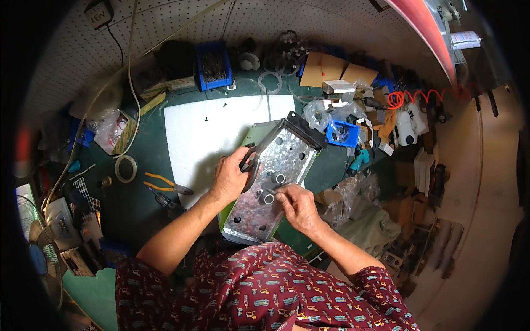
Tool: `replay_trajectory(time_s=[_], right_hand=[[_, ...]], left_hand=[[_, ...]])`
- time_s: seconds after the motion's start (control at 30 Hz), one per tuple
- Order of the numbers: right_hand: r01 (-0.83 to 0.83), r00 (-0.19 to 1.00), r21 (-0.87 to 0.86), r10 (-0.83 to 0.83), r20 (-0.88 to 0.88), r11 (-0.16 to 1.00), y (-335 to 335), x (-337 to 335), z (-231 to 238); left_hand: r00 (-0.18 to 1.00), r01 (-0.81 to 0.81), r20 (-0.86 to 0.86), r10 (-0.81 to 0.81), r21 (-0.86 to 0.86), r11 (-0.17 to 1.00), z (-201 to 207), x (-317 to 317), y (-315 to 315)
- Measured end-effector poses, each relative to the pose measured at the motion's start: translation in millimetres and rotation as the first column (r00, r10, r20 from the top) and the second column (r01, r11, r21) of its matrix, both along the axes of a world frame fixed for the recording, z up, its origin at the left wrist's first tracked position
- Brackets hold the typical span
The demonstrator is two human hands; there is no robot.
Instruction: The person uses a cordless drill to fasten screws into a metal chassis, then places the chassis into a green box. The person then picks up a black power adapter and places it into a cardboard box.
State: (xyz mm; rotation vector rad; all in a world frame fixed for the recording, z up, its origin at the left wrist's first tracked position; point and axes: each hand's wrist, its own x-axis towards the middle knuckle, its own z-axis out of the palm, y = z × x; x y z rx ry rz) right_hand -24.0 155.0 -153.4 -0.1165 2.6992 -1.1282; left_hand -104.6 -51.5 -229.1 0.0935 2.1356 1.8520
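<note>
A long metal housing [284,151] with a mottled galvanized face, green sides and a black end piece leans tilted in front of my body, over the table's near edge. Its face has several dark round holes and two short pipe stubs, an upper one [278,177] and a lower one [267,198]. My left hand [229,179] is closed round a black curved handle-like part [249,165] at the housing's left side. The fingers of my right hand [301,207] are pinched together beside the lower stub; anything between them is too small to make out.
A white sheet [190,135] lies on the green table beneath the housing. Orange-handled pliers [163,182] and a tape roll [126,169] are at left. Blue bins of small parts, one at the back [214,66] and one at right [342,134], stand among plastic bags and boxes.
</note>
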Motion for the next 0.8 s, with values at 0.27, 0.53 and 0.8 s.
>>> replay_trajectory(time_s=[0.27, 0.53, 0.8], right_hand=[[-0.032, 0.995, 0.058, 0.037, -0.096, 0.998, -4.8, 1.0, -4.9], [-0.053, 0.992, -0.068, 0.045, -0.118, 0.996, 8.6, 0.5, -7.1], [0.118, 0.959, -0.113, -0.143, -0.245, 0.987, -12.6, 22.5, -17.8]], left_hand=[[0.986, -0.012, -0.169, -0.008, -0.118, 0.993, -5.2, 1.0, 2.5], [0.972, -0.233, 0.000, 0.236, 0.173, 0.957, -39.6, 12.7, -10.2], [0.956, -0.173, 0.068, 0.284, -0.652, 0.738, -124.1, 23.6, -117.0]])
